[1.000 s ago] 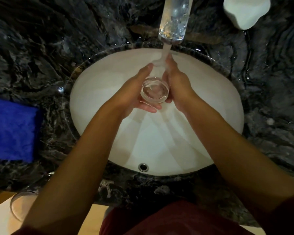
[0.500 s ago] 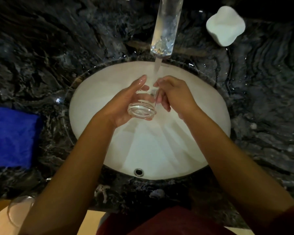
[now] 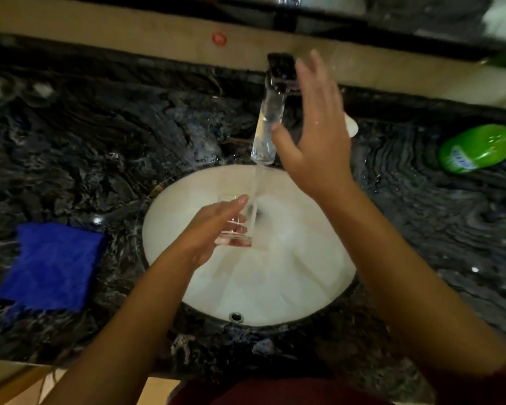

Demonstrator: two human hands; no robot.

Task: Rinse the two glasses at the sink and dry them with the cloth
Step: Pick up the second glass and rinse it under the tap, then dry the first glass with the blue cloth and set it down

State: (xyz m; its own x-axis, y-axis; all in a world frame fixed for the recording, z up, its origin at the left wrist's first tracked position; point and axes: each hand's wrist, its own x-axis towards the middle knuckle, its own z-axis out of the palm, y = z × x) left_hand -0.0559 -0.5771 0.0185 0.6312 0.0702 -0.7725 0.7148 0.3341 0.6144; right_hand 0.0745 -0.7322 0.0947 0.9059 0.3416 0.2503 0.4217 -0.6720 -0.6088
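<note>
At the basin, my left hand grips one glass, fingers wrapped around its side, holding it low over the white sink just beside the running stream of water. My right hand is lifted, fingers spread and holding nothing, beside the tap near its dark top, in my judgement reaching to shut the water off. That suggests the rinse of this glass is about finished; drying has not begun, for the blue cloth lies flat on the dark marble surface to the left of the sink, well apart from the glass. The second glass is not in view, so I cannot tell its state. Room is open over the bowl and leftward to the cloth; the right side is more crowded, with a green bottle lying near the frame's edge, and the spout stands close above the glass.
</note>
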